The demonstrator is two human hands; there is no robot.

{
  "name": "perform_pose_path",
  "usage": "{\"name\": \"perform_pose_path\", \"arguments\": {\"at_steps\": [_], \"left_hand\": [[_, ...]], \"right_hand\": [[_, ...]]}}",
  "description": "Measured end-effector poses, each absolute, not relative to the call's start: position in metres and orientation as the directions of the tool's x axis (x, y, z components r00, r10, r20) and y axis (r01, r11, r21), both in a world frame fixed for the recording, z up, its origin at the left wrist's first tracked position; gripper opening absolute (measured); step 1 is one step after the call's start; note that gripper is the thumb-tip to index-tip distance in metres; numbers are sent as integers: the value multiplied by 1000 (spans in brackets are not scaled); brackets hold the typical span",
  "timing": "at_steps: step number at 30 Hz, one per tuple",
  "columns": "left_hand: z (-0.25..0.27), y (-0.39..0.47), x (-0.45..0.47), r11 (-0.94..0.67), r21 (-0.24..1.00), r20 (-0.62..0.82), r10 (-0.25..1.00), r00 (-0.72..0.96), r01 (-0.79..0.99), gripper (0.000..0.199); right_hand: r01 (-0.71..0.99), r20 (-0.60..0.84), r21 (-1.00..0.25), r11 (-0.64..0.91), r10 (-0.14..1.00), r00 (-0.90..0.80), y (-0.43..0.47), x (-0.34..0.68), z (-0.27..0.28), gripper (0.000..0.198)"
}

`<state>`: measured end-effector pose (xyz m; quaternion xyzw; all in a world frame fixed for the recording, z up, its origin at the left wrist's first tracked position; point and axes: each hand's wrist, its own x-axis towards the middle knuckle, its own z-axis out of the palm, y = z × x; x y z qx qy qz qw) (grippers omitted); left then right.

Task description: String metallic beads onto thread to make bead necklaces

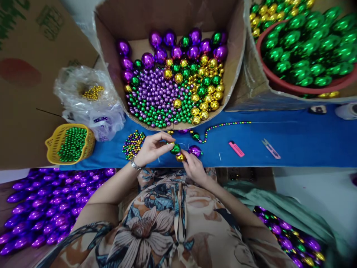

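Observation:
Between the thumb and fingers of my left hand [157, 147] is a shiny green bead [175, 149]. My right hand [194, 167] pinches a smaller gold bead [180, 157] just below it. A large purple bead [195, 150] lies close behind my right fingers, with thin pale thread looping near it. Beyond my hands, a string of small mixed beads [214, 126] curves over the blue cloth, its bare thread running out to the right. Larger beads at its near end are partly hidden by my left hand.
A cardboard box [237, 74] of loose beads stands ahead. A yellow basket [90, 149] of green beads and a small bead pile [133, 145] are left. On the right lie a pink lighter-like piece [236, 148] and thread snips [271, 149]; a red basin [262, 56] stands behind.

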<state>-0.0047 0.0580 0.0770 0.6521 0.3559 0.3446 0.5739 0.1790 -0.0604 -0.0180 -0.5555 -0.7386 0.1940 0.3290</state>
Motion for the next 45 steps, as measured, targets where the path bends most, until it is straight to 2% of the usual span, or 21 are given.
{"name": "perform_pose_path", "arguments": {"at_steps": [7,10,13,18,23,26,30,33,36,39,41,43,44,45], "left_hand": [[83,57,6,-95,996,83,861,501,-1,18],[93,60,30,-72,992,117,846,520,-107,20],[92,61,60,-101,987,153,800,580,-122,18],[62,60,99,-116,989,146,733,665,-89,20],[46,63,120,-321,945,276,699,659,-55,16],[61,64,129,-404,914,326,666,671,-44,15],[94,66,144,-458,883,393,609,689,-99,16],[116,71,156,-459,875,431,599,675,-152,15],[126,75,163,-413,894,420,638,646,-173,16],[113,70,159,-288,944,325,730,601,-161,19],[91,59,155,-233,962,272,751,602,-144,36],[63,46,151,-284,954,267,678,685,-91,58],[49,39,150,-348,936,270,609,745,-55,62],[36,33,150,-404,915,258,548,796,-18,56]], "right_hand": [[755,301,-570,322,938,-173,-66,203,0,49],[794,365,-531,296,926,-102,-69,229,14,50],[836,368,-509,205,930,-4,-71,255,12,49],[782,171,-623,2,976,133,-76,272,-22,51],[702,7,-707,-82,992,124,-80,278,-34,53],[702,14,-707,-88,990,138,-81,290,-12,49],[615,107,-786,-66,965,240,-73,297,30,41],[635,211,-771,47,960,185,-60,294,46,34],[625,214,-778,71,964,157,-53,291,44,29],[529,136,-848,-2,966,221,-54,292,40,31],[418,88,-907,-44,952,292,-57,292,42,32],[297,62,-954,-46,937,344,-59,290,50,32],[259,59,-965,-34,938,342,-60,288,55,31],[241,63,-970,-17,945,321,-61,285,61,29]]}}
